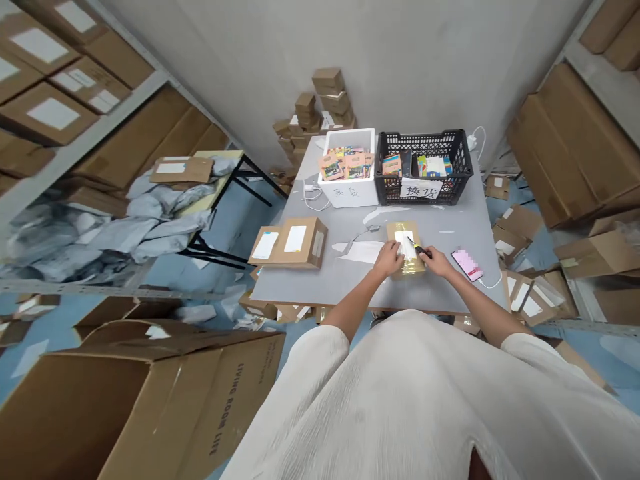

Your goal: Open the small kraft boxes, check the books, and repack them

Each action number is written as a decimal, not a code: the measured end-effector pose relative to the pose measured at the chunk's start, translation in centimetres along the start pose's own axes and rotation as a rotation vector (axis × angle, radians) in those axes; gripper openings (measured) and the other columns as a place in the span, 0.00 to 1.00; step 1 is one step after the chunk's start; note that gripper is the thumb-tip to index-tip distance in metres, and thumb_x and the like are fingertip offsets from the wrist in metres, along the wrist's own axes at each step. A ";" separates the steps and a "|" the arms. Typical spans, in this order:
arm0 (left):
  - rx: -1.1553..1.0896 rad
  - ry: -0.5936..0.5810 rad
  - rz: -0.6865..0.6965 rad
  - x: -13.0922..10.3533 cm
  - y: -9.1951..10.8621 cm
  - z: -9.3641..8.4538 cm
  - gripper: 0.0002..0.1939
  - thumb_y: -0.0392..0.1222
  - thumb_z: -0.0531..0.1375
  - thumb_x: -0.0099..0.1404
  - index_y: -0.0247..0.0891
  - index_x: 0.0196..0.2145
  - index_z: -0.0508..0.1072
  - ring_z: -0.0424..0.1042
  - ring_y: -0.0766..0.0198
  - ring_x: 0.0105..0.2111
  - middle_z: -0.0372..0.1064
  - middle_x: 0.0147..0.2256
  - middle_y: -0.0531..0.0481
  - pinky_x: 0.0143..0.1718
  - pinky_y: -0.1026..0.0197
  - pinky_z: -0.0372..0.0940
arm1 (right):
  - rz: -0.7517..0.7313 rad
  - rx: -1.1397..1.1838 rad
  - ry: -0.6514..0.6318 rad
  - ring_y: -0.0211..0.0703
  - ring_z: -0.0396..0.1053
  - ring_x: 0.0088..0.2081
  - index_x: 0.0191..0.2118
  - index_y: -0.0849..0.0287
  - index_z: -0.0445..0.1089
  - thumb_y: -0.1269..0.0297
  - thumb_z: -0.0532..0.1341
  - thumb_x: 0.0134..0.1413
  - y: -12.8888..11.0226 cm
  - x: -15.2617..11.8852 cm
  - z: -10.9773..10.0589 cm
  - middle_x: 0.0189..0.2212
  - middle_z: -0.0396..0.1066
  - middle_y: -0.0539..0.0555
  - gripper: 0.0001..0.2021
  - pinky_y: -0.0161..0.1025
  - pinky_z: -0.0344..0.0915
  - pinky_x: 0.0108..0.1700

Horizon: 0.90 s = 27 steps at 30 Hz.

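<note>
A small cardboard box point(413, 267) wrapped in shiny clear tape lies on the grey table in front of me, a white label point(403, 241) on its top. My left hand point(389, 259) holds the box at its left side, with fingers bent over the top beside the label. In my right hand point(437, 262) is a utility knife point(421, 249) with a black and yellow handle, its tip pointing at the label. Whether the blade touches the box, I cannot tell. Right of that hand lies a pink-screened phone point(467, 265) on a white cable.
A white foam box point(351, 194) and a black plastic crate point(469, 164), both holding colourful packs, stand at the table's point(350, 283) back. Two labelled boxes point(309, 238) sit on the left. A large open carton point(200, 407) stands on the floor at left; shelves flank both sides.
</note>
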<state>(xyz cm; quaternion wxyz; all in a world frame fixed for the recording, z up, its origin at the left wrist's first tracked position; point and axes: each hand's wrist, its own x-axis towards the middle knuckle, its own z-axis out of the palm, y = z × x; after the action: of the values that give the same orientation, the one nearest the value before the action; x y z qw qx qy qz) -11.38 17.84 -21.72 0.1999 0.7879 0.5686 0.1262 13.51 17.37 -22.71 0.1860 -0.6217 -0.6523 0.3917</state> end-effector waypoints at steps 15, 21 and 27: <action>0.136 -0.131 -0.065 1.7 5.7 1.4 0.44 0.53 0.67 0.70 0.42 0.77 0.56 0.58 0.33 0.72 0.57 0.72 0.31 0.68 0.38 0.57 | 0.139 0.264 0.157 0.54 0.77 0.52 0.49 0.53 0.71 0.42 0.62 0.65 1.8 -2.0 -3.0 0.51 0.80 0.59 0.20 0.49 0.72 0.57; 0.221 -0.358 0.192 0.9 3.5 -1.0 0.56 0.37 0.69 0.61 0.50 0.80 0.47 0.57 0.39 0.73 0.55 0.75 0.36 0.71 0.37 0.52 | 0.114 0.349 0.225 0.55 0.74 0.60 0.50 0.54 0.73 0.40 0.64 0.63 1.1 -1.5 -1.9 0.57 0.78 0.60 0.22 0.49 0.72 0.61; 0.232 -0.310 0.232 -0.7 2.2 -1.6 0.46 0.43 0.68 0.68 0.48 0.78 0.54 0.62 0.41 0.70 0.63 0.70 0.38 0.70 0.42 0.55 | 0.191 0.557 0.037 0.50 0.81 0.49 0.45 0.53 0.71 0.44 0.66 0.67 1.0 -1.8 -0.7 0.49 0.82 0.59 0.17 0.45 0.77 0.52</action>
<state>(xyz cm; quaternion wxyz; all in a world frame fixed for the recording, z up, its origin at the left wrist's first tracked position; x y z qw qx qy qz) -10.44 16.82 -19.31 0.1773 0.8757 0.4474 -0.0406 14.99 15.79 -22.62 0.3236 -0.6123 -0.4546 0.5601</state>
